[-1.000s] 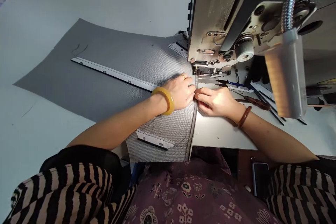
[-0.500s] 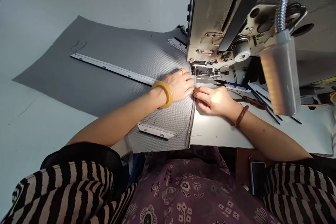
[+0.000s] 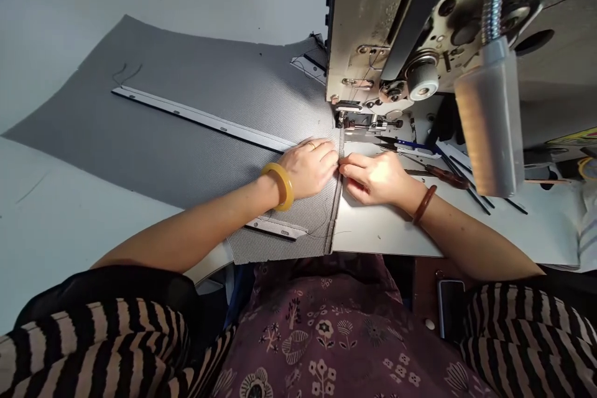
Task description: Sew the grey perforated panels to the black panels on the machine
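A large piece of grey woven fabric (image 3: pixel 200 74) lies on the table, its folded right edge running under the presser foot (image 3: pixel 342 119) of a sewing machine (image 3: pixel 373 18). My left hand (image 3: pixel 310 168) rests on the fabric with fingers bent together over that edge, just on the near side of the foot. Opposite it, my right hand (image 3: pixel 373 177) pinches the same edge between thumb and fingers; the fingertips are partly hidden. White strips with black edging lie on the fabric: a long one (image 3: pixel 200 121), a short one (image 3: pixel 277 228) near me and another (image 3: pixel 308 68) beside the machine.
A lamp (image 3: pixel 489 124) on a flexible metal neck hangs at the right. Blue-handled tweezers (image 3: pixel 405 143), a brown-handled tool (image 3: pixel 445 175) and several dark strips (image 3: pixel 480 202) lie beyond my right hand. A phone (image 3: pixel 451 308) is below the table edge.
My left hand has slid along the fabric edge towards me, away from the presser foot. My right hand keeps its pinch almost in place. The whole view has shifted slightly.
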### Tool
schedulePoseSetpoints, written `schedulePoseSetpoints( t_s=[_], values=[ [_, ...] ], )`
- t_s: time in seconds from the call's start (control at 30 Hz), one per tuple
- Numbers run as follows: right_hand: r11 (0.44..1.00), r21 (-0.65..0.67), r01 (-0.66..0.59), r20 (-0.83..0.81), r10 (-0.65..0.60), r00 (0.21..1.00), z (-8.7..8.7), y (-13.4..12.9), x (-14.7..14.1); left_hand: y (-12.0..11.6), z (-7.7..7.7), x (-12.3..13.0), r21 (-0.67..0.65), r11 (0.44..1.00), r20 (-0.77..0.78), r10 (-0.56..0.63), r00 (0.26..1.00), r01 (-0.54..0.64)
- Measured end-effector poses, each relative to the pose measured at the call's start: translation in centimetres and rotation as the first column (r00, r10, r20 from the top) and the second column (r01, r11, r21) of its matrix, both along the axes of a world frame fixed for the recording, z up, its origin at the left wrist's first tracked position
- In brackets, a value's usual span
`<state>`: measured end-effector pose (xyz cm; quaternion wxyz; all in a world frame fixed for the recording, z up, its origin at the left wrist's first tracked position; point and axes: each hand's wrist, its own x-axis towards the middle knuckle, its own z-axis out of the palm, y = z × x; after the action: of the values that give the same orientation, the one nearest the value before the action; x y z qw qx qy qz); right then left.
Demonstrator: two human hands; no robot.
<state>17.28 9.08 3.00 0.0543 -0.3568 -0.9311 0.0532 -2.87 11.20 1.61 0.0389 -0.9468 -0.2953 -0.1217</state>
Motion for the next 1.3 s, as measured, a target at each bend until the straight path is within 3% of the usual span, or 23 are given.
schedulePoseSetpoints(
  t_s=[0.93,1.3],
  values=[
    [0.993,0.010,0.115,0.020,-0.115,0.993,0.0,0.7,-0.3,5.0,0.2,1.0,-0.163,0.972,-0.100,0.157,0.983,-0.172],
    [0.988,0.033,0.151,0.049,-0.152,0.987,0.0,0.9,-0.3,5.5,0.8,1.4,-0.172,0.959,-0.156,0.200,0.967,-0.226]
  ],
)
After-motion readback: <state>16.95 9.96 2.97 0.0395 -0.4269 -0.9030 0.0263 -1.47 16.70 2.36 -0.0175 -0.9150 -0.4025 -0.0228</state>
